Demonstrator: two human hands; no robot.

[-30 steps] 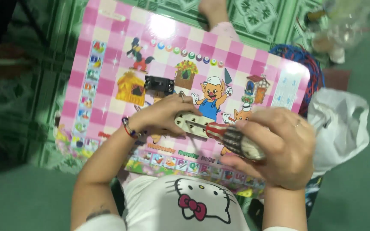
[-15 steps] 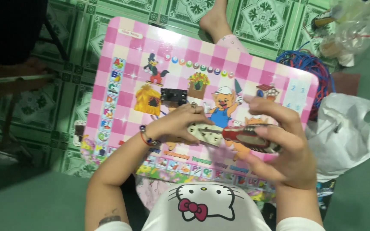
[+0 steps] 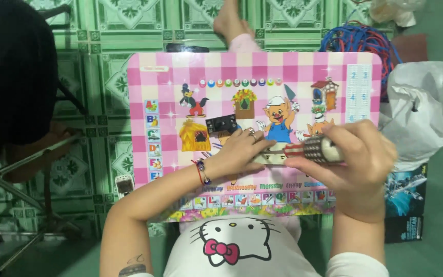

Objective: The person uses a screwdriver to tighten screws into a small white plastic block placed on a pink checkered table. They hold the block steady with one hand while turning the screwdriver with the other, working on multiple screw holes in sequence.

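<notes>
A pink checkered lap table (image 3: 180, 82) with cartoon animal pictures rests across my lap. My left hand (image 3: 239, 151) presses down on a small cream-coloured flat part (image 3: 273, 156) near the table's middle. My right hand (image 3: 357, 161) is closed round a screwdriver (image 3: 314, 150) with a red and grey studded handle, lying level with its tip toward the cream part. A small black boxy component (image 3: 221, 123) lies on the table just above my left hand. A red bracelet circles my left wrist.
A bundle of blue and red wires (image 3: 357, 38) lies beyond the table's far right corner. A white plastic bag (image 3: 426, 107) sits to the right, a dark printed box (image 3: 405, 205) below it. A bare foot (image 3: 229, 20) shows at the top. A metal chair frame (image 3: 21, 169) stands left.
The view has shifted, so the table now sits squarer and more central. Both hands stay together on the cream part and screwdriver, with the screwdriver held more level than before.
</notes>
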